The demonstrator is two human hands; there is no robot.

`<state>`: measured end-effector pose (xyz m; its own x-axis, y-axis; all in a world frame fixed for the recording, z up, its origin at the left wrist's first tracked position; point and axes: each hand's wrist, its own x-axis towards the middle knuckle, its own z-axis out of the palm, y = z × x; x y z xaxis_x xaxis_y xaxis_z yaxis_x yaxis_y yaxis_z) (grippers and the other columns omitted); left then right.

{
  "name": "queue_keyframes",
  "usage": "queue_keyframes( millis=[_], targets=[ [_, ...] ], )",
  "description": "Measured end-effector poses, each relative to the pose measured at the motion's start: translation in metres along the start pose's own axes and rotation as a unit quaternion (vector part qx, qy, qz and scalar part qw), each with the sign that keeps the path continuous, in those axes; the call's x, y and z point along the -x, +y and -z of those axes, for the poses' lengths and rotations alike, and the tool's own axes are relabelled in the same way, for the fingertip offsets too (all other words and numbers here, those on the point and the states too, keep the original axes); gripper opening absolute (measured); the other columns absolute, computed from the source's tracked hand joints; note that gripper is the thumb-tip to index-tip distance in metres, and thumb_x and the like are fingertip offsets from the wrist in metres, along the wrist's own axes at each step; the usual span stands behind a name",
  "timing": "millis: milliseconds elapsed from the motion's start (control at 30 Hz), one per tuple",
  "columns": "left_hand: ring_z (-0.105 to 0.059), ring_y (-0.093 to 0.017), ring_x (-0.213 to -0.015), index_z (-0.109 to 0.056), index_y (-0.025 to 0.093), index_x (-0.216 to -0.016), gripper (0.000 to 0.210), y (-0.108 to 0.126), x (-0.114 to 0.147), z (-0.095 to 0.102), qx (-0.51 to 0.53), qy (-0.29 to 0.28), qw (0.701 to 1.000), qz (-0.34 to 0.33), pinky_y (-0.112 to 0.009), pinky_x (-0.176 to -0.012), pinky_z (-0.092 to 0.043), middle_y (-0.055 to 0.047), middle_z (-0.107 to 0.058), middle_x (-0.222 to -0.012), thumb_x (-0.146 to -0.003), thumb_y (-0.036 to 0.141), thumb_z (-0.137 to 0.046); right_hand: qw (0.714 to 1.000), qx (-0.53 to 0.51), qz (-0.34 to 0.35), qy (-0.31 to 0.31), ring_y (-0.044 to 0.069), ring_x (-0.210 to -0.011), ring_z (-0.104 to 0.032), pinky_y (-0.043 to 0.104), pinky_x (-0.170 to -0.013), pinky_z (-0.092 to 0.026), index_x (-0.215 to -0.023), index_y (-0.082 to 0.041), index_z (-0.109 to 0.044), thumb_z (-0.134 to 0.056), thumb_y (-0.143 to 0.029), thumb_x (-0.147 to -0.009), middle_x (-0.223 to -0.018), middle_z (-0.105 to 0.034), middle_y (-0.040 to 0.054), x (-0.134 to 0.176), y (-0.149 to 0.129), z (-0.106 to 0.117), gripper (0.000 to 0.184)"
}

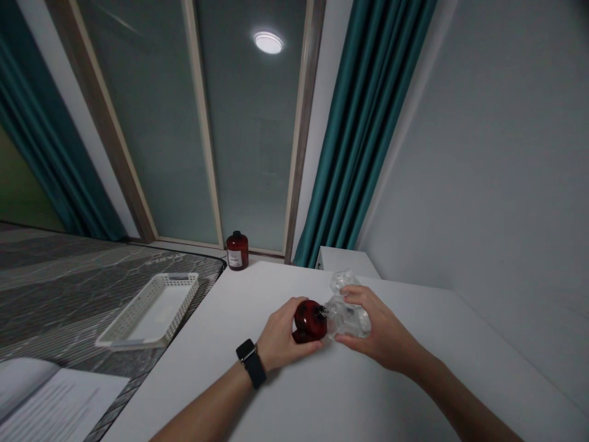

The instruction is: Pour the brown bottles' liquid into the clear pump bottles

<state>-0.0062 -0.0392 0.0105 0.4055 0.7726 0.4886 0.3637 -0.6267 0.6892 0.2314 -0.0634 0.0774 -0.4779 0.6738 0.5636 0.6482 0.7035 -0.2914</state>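
Observation:
My left hand (286,336), with a dark watch on its wrist, is wrapped around a small dark red glossy bottle (309,320). The bottle lies tilted over, its neck pointing right. Against that neck is a clear, see-through object (346,316) with a lumpy upper part; whether it is a bottle or crumpled plastic I cannot tell. My right hand (375,325) grips it from the right, thumb below and fingers above. Both hands are low over the white table (276,393). Where the two things meet, the detail is too small to make out.
A second dark red bottle (237,252) with a black cap and white label stands upright at the table's far left corner. To the left, a white perforated basket (151,313) and an open book (59,402) lie on a grey patterned surface. A white cabinet (348,261) stands behind the table.

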Motion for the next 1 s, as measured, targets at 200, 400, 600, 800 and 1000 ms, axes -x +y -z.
queue_keyframes(
  millis=[200,400,600,800,1000],
  targets=[
    [-0.062,-0.026,-0.108,-0.046,0.019,-0.127,0.070,-0.0007,0.0011,-0.0004,0.003,-0.008,1.000,-0.001,-0.039,-0.096,-0.050,-0.009,-0.063,-0.120,-0.069,0.041,-0.079,1.000,0.000,0.000,-0.005,0.031,-0.117,-0.060,0.050,-0.097,-0.051,-0.114,-0.023,-0.051,-0.079,-0.023,-0.070,-0.124,-0.060,0.0144,0.0004,0.0004,0.0008,0.052],
    [-0.061,-0.026,-0.109,-0.046,0.020,-0.127,0.068,0.0000,0.0010,-0.0003,0.014,-0.015,1.000,0.004,-0.039,-0.097,-0.049,-0.009,-0.062,-0.121,-0.070,0.041,-0.079,1.000,-0.001,-0.002,-0.017,0.031,-0.116,-0.060,0.051,-0.097,-0.051,-0.113,-0.023,-0.051,-0.077,-0.022,-0.070,-0.123,-0.061,0.0148,-0.0021,-0.0016,0.0038,0.050],
    [-0.060,-0.026,-0.110,-0.045,0.021,-0.127,0.068,-0.0002,0.0016,-0.0009,0.029,-0.016,0.999,0.006,-0.039,-0.098,-0.048,-0.009,-0.061,-0.122,-0.070,0.038,-0.078,1.000,-0.002,-0.001,-0.023,0.031,-0.116,-0.060,0.051,-0.097,-0.051,-0.112,-0.023,-0.052,-0.077,-0.023,-0.070,-0.123,-0.061,0.0146,-0.0040,-0.0028,0.0069,0.049],
    [-0.061,-0.026,-0.110,-0.046,0.020,-0.127,0.067,0.0010,0.0015,-0.0006,0.043,-0.016,0.999,0.010,-0.040,-0.098,-0.048,-0.009,-0.061,-0.122,-0.070,0.038,-0.078,1.000,-0.002,-0.001,-0.025,0.031,-0.116,-0.061,0.052,-0.096,-0.051,-0.112,-0.023,-0.054,-0.076,-0.023,-0.071,-0.123,-0.062,0.0153,-0.0061,-0.0033,0.0082,0.047],
    [-0.061,-0.026,-0.108,-0.048,0.020,-0.126,0.066,0.0018,0.0014,-0.0005,0.046,-0.010,0.999,0.014,-0.039,-0.097,-0.049,-0.009,-0.062,-0.121,-0.070,0.038,-0.078,0.999,0.003,-0.001,-0.036,0.031,-0.116,-0.061,0.051,-0.097,-0.050,-0.111,-0.023,-0.055,-0.077,-0.023,-0.070,-0.123,-0.062,0.0146,-0.0082,-0.0034,0.0088,0.047]
  ],
)
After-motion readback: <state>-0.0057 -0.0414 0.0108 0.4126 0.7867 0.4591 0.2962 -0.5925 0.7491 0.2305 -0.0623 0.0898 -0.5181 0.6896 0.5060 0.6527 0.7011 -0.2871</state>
